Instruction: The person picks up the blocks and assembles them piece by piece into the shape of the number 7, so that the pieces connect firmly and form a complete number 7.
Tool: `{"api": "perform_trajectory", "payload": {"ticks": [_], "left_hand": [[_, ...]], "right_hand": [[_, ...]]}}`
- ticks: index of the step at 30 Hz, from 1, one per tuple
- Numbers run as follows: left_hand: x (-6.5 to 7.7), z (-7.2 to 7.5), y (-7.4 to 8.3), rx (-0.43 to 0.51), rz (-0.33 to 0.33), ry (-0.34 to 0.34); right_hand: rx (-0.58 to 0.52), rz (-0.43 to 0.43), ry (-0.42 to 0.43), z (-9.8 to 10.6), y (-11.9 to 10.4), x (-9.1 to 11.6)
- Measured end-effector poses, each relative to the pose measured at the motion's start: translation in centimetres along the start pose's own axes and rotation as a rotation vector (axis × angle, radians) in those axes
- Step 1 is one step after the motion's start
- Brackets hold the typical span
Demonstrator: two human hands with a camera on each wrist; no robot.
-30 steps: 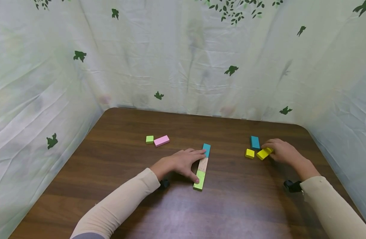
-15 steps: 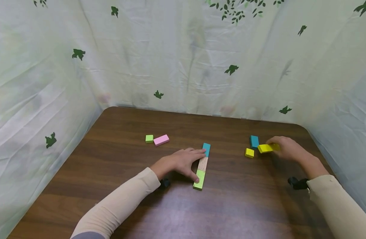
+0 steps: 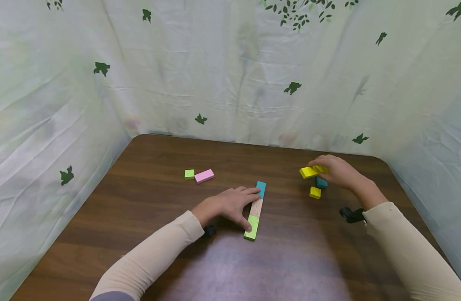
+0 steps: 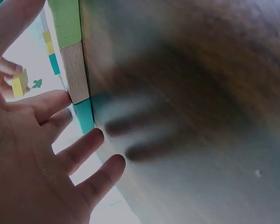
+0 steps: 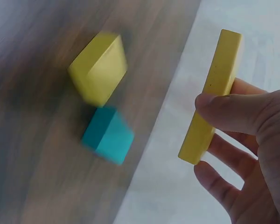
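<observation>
Near the middle of the table, a light green block, a bare wood block and a blue block lie end to end in a straight row. My left hand rests along it, thumb at the green block and a fingertip at the blue one, fingers spread. My right hand pinches a long yellow block between thumb and fingers, held above the table. Beneath that hand lie another blue block, partly hidden in the head view, and a small yellow block.
At the back left, a small green block lies beside a pink block. The brown wooden table ends at a pale curtain printed with leaves and birds, which hangs behind and on both sides.
My right hand has lifted the long yellow block off the table and carried it left and back, over the blue block. The left hand has stayed at the row.
</observation>
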State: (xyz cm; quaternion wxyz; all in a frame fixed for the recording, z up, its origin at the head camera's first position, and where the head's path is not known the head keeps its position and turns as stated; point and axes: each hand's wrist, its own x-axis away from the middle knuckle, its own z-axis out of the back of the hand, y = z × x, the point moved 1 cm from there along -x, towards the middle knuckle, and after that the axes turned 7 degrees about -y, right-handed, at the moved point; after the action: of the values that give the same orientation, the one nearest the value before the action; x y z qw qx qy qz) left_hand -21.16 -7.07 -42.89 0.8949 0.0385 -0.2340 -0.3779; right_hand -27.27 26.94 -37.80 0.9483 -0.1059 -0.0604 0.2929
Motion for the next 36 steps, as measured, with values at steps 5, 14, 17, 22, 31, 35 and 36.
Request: {"api": "perform_trajectory", "payload": {"ticks": [5,14,17,22,31,35,36], "left_hand": [[0.0,0.0,0.1,0.024,-0.001,-0.005],[0.2,-0.1,0.0,0.026,0.006,-0.023],[0.3,-0.1,0.0,0.021,0.015,-0.033],[0.6,-0.1,0.1,0.024,0.012,-0.037],[0.8,-0.4,0.1,0.032,0.018,-0.04],[0.9,-0.4,0.1,0.039,0.015,-0.042],[0.9,-0.4,0.1,0.041,0.015,-0.04]], "right_hand": [[0.012,0.035,0.006,-0.4,-1.7,-2.4],[0.078,0.116,0.054,-1.8,-3.6,-5.8],[0.085,0.127,0.047,-2.3,-3.9,-6.7],[0.084,0.132,0.024,-3.6,-4.6,-8.1],[0.059,0.161,0.028,-5.8,-5.7,-9.9],[0.057,0.163,0.013,-6.5,-5.9,-10.3],[0.055,0.162,0.008,-6.7,-5.9,-10.4]]}}
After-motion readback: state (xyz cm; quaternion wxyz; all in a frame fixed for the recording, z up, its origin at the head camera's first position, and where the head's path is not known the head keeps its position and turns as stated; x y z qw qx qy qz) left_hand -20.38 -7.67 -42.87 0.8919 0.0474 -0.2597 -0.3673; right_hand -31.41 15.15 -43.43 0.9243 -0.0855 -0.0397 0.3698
